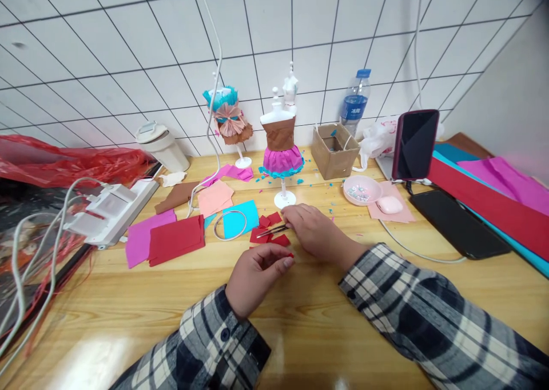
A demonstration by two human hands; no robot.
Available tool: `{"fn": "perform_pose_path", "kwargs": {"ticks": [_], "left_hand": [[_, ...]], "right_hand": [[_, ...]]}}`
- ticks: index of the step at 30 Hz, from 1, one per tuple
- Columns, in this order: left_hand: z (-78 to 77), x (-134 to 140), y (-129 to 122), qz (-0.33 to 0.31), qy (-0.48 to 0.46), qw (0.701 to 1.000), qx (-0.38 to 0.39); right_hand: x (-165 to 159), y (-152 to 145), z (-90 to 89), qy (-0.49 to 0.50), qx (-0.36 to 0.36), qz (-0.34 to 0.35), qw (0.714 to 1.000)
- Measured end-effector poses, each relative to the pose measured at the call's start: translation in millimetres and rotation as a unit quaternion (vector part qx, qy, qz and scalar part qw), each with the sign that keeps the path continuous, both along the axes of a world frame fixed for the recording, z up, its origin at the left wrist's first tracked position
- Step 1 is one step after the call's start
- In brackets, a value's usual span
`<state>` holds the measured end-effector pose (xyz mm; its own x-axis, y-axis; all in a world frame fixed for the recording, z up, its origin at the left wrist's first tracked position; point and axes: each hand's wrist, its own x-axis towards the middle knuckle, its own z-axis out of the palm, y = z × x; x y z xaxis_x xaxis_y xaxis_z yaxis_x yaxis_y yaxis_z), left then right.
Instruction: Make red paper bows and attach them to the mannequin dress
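Observation:
My left hand is closed in a pinch, with a bit of red paper showing at its fingertips. My right hand has its fingers closed at the dark end of a slim two-pronged metal tool. Whether this is scissors or tweezers I cannot tell. The prongs point left over several small cut red paper pieces. Just behind my hands stands a small white dress form wearing a brown top and a magenta skirt with a blue ruffled hem. Left of the pieces, a silvery ring lies on blue paper.
Red sheets, magenta paper and peach paper lie left. Another dressed form, a cardboard box and a water bottle stand behind. Right are a pink bowl and an upright phone. A power strip sits left.

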<state>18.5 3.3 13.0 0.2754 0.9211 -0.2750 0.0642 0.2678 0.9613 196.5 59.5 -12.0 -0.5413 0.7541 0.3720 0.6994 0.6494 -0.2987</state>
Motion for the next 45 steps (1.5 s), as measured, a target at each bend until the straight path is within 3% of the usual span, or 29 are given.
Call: {"fn": "perform_pose_path", "kwargs": {"ticks": [4,7,10,13,19,24,31,45], "left_hand": [[-3.4,-1.3,-0.3,0.008,-0.021,0.999,-0.029],[-7.0,-2.5,-0.9,0.021,-0.081,0.994,-0.072],[-5.6,-2.3,-2.2,0.04,-0.151,0.979,-0.13],[-0.2,-1.0,-3.8,0.045,-0.187,0.965,-0.179],[5.4,-1.2,-6.5,0.018,-0.248,0.926,-0.285],[6.9,-3.6,-9.1,-0.039,-0.298,0.902,-0.311],[6.2,-3.6,-8.8,-0.095,-0.302,0.884,-0.343],[-0.9,1.8,-11.6,-0.075,-0.288,0.895,-0.331]], "right_hand": [[9.3,-13.9,3.4,0.145,-0.103,-0.094,0.98],[18.9,-34.2,4.3,0.337,-0.221,-0.16,0.901],[27.0,-57.9,3.9,0.461,-0.338,-0.138,0.809],[31.3,-74.5,3.7,0.463,-0.415,-0.089,0.778],[34.6,-82.5,9.5,0.342,-0.358,-0.086,0.865],[27.6,-90.6,15.1,0.285,-0.335,-0.019,0.898],[18.3,-95.6,14.0,0.226,-0.356,0.02,0.906],[17.6,-96.8,12.3,0.226,-0.372,0.076,0.897]]}}
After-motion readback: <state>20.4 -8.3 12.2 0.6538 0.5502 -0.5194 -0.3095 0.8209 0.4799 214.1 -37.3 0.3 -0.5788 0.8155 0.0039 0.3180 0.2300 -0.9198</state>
